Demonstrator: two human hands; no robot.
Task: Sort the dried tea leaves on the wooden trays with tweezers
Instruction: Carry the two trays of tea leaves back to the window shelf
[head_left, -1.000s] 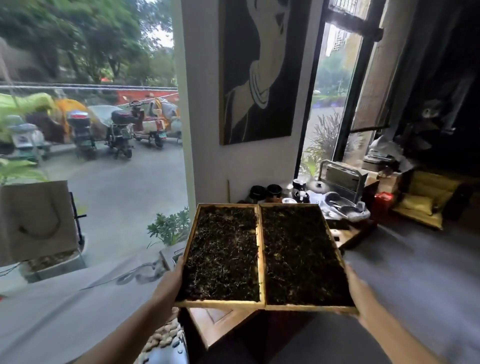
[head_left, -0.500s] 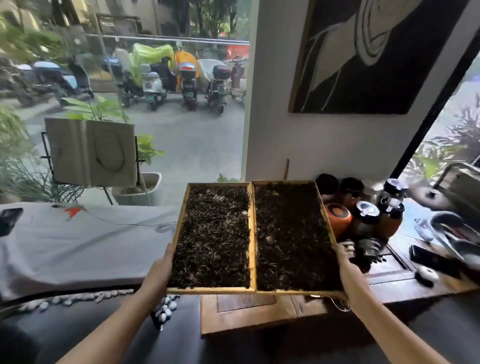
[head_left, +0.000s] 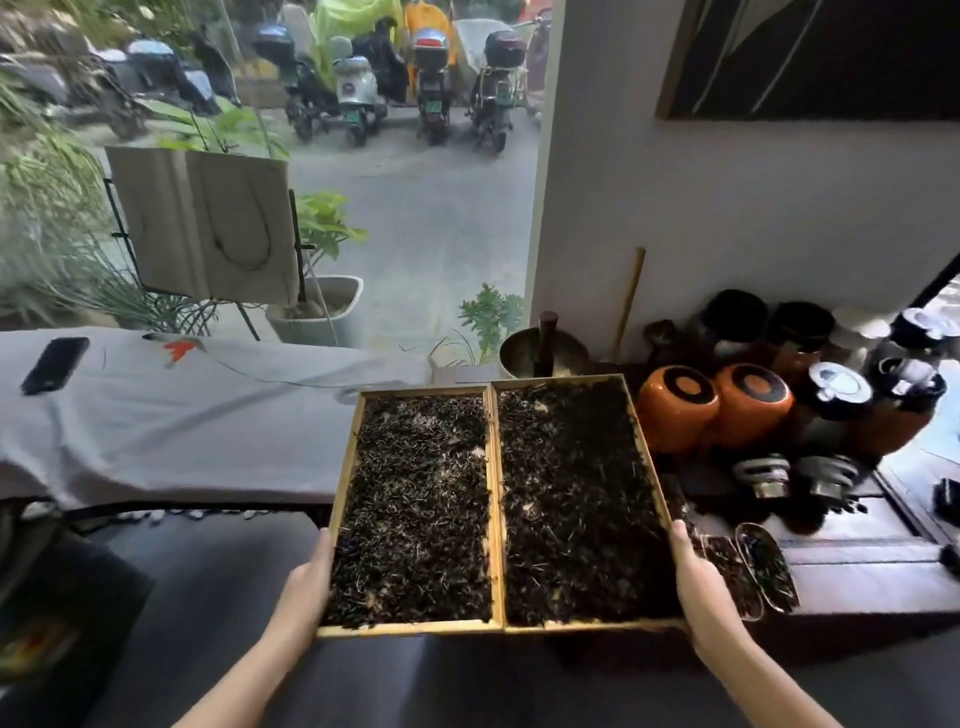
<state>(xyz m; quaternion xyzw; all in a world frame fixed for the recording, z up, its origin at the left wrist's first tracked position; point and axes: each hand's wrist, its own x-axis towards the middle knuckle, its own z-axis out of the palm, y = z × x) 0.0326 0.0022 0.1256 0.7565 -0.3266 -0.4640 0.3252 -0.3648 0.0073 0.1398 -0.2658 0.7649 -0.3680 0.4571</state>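
Nearest the camera, two bare forearms reach forward. The left hand (head_left: 306, 587) grips the left edge of the left tray (head_left: 343, 499), thumb on the rim and fingers hidden beneath. The right hand (head_left: 698, 582) grips the right edge of the right tray (head_left: 652, 478) in the same way. The two wooden trays sit side by side, long edges touching, and are held up level in front of the body, over a dark surface. Each is filled edge to edge with dried tea leaves: the left leaves (head_left: 415, 504) look paler and twiggy, the right leaves (head_left: 576, 499) darker.

Just right of the right hand, two small oval dishes (head_left: 748, 571) of dark leaves lie on the wooden counter (head_left: 857, 545). Further back on it stand two orange jars (head_left: 714, 405), several dark lidded pots (head_left: 836, 395) and two small metal pieces (head_left: 795, 473). A metal bowl (head_left: 543, 353) with a dark stick in it sits just beyond the trays' far edge.

To the left, a grey cloth (head_left: 171, 421) covers a table, with a black phone (head_left: 54, 365) lying near its far left corner. Beyond it, through the window, are a paper bag (head_left: 208, 228) on a stand, potted plants (head_left: 317, 306) and parked scooters (head_left: 395, 78). A white wall (head_left: 727, 197) rises to the right, with a dark picture (head_left: 810, 57) hanging on it.
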